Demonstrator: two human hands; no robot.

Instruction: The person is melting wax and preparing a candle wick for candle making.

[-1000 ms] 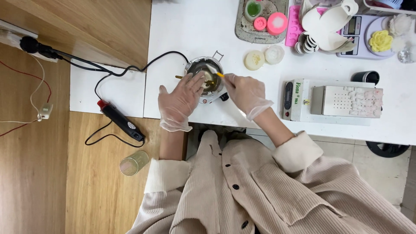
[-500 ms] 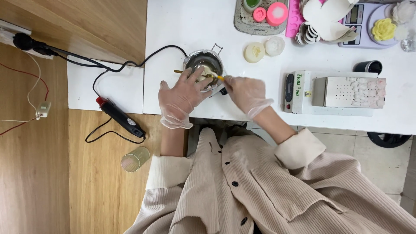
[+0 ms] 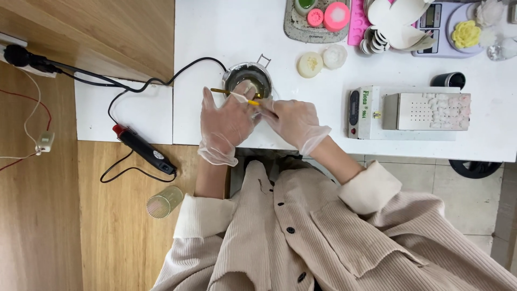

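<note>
Both my hands wear thin clear gloves. My left hand [image 3: 225, 123] reaches over the near rim of a small metal pot [image 3: 248, 80] on the white table [image 3: 215, 32], its fingertips pinching a small pale piece [image 3: 245, 89]. My right hand [image 3: 294, 122] is closed on a thin yellow-handled tool [image 3: 249, 101], whose tip points left and meets the pale piece at my left fingers. A slim golden stick [image 3: 218, 90] lies across the pot's left side. A black cable [image 3: 183, 70] runs from the pot to the left.
A black heat gun with a red tip [image 3: 143, 150] and a glass cup [image 3: 164, 202] lie on the wood at left. Two pale round pieces [image 3: 309, 63], a white box machine [image 3: 409, 112], a black cup [image 3: 449, 80], a scale [image 3: 441, 21] and a tray of moulds [image 3: 315, 19] fill the table's right.
My right hand has slid left, bringing the yellow tool across the pot to my left fingers. My left hand has lifted slightly toward the pot. The view has drifted a little.
</note>
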